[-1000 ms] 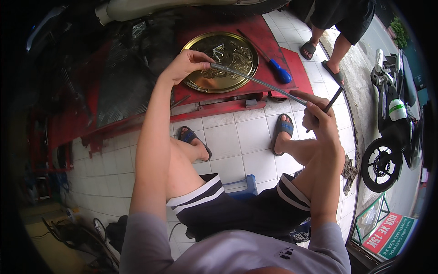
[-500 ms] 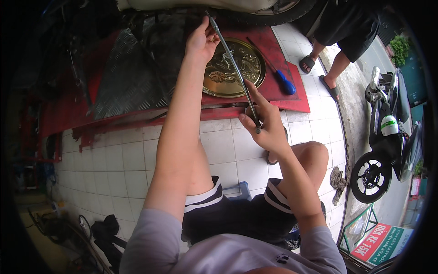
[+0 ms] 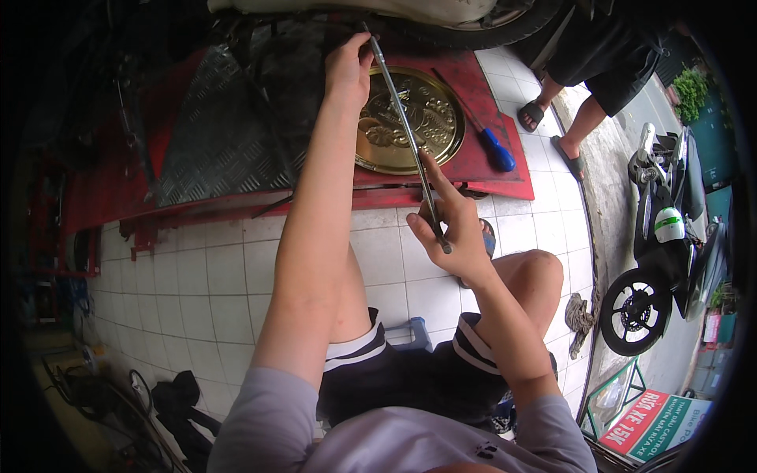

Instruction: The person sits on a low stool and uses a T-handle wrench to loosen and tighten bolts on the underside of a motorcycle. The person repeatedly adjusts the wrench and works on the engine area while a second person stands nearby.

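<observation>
My left hand (image 3: 349, 69) grips the upper part of a long silver metal rod (image 3: 398, 106) near the motorbike's underside. My right hand (image 3: 456, 230) holds the rod's lower part, index finger extended along it. Beneath the rod a round brass-coloured embossed tray (image 3: 443, 142) lies on the red platform (image 3: 512, 183), with small metal pieces (image 3: 400, 96) on it, partly hidden. A blue-handled screwdriver (image 3: 497, 151) with a long dark shaft lies just right of the tray.
A motorbike body (image 3: 355, 12) overhangs the platform, whose dark checker plate (image 3: 213, 142) is at left. A person's leg (image 3: 587, 118) stands at upper right on the tiled floor. A parked motorbike (image 3: 658, 252), cloth (image 3: 579, 323) and signboard (image 3: 646, 422) are at right.
Over the last second the rod has swung from slanting sideways to steeper, my left hand rising and my right hand moving leftward. In the last half second both hands have dropped slightly.
</observation>
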`<action>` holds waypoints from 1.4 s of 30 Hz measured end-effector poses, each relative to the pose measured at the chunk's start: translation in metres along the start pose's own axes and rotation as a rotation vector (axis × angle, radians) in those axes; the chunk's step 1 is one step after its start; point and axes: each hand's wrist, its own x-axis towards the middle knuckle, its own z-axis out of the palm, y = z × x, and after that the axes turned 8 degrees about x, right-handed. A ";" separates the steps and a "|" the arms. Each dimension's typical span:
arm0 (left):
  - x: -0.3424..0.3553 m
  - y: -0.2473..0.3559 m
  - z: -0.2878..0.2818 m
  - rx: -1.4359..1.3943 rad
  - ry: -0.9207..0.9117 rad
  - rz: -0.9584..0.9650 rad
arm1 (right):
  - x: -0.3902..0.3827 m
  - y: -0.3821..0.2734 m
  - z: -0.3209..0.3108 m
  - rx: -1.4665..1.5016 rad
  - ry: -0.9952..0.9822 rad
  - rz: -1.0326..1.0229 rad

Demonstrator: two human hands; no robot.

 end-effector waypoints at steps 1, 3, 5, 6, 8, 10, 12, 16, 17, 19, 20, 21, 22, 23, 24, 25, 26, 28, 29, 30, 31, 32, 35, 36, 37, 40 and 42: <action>0.002 -0.001 -0.001 -0.032 -0.006 0.008 | -0.001 0.000 0.001 0.004 -0.002 0.007; 0.003 -0.001 -0.002 -0.093 -0.017 0.022 | -0.001 -0.001 0.003 0.007 -0.006 0.011; 0.002 -0.003 0.001 -0.087 -0.020 0.031 | -0.001 0.000 0.005 0.004 -0.013 0.003; 0.001 -0.004 0.003 -0.085 -0.022 0.035 | -0.001 0.000 0.007 0.009 -0.011 0.001; 0.000 -0.002 0.004 -0.063 -0.004 0.059 | -0.002 0.001 0.011 0.019 -0.008 -0.003; -0.001 -0.002 0.005 -0.083 0.014 0.077 | -0.003 0.002 0.014 0.030 -0.014 -0.019; -0.003 -0.001 0.011 -0.145 0.028 0.089 | -0.004 0.002 0.016 0.034 -0.009 -0.037; -0.007 0.000 0.020 -0.170 0.037 0.109 | -0.004 -0.001 0.020 0.024 0.012 -0.069; -0.007 0.000 0.020 -0.165 0.028 0.120 | -0.004 -0.001 0.021 0.021 0.015 -0.074; -0.007 0.000 0.021 -0.145 0.015 0.142 | -0.004 -0.005 0.022 0.010 0.010 -0.053; -0.006 0.000 0.021 -0.129 0.012 0.154 | -0.003 -0.007 0.023 0.005 0.008 -0.043; -0.005 0.000 0.021 -0.113 0.009 0.165 | -0.004 -0.010 0.022 -0.038 0.009 -0.029; -0.006 -0.003 0.023 -0.135 0.033 0.158 | -0.005 -0.015 0.021 -0.080 0.011 -0.015; -0.007 -0.007 0.027 -0.158 0.056 0.151 | -0.005 -0.020 0.018 -0.123 0.012 -0.003; -0.007 -0.009 0.030 -0.181 0.079 0.144 | -0.003 -0.025 0.015 -0.130 0.013 0.004; -0.006 -0.009 0.032 -0.200 0.075 0.132 | -0.002 -0.030 0.012 -0.137 0.013 0.012; -0.003 -0.010 0.029 -0.212 0.068 0.136 | -0.002 -0.035 0.010 -0.141 0.009 0.021; 0.003 -0.010 0.022 -0.236 0.055 0.145 | 0.001 -0.038 0.006 -0.162 0.002 -0.005; 0.003 -0.011 0.023 -0.238 0.060 0.139 | 0.003 -0.036 0.004 -0.168 0.001 -0.005; 0.002 -0.012 0.024 -0.241 0.064 0.133 | 0.005 -0.035 0.001 -0.174 0.000 -0.006; 0.002 -0.013 0.025 -0.243 0.069 0.126 | 0.006 -0.031 0.000 -0.189 0.012 -0.050; 0.002 -0.013 0.025 -0.246 0.080 0.131 | 0.007 -0.026 -0.001 -0.202 0.024 -0.096; 0.003 -0.013 0.026 -0.249 0.099 0.145 | 0.011 -0.026 -0.005 -0.298 0.014 -0.175; 0.003 -0.013 0.024 -0.246 0.097 0.150 | 0.012 -0.029 -0.007 -0.339 0.003 -0.193; 0.004 -0.012 0.023 -0.242 0.094 0.154 | 0.013 -0.033 -0.007 -0.326 -0.008 -0.171; 0.004 -0.012 0.025 -0.229 0.116 0.129 | 0.015 -0.040 -0.007 -0.283 -0.035 -0.113; 0.005 -0.011 0.023 -0.238 0.117 0.118 | 0.017 -0.042 -0.007 -0.242 -0.051 -0.088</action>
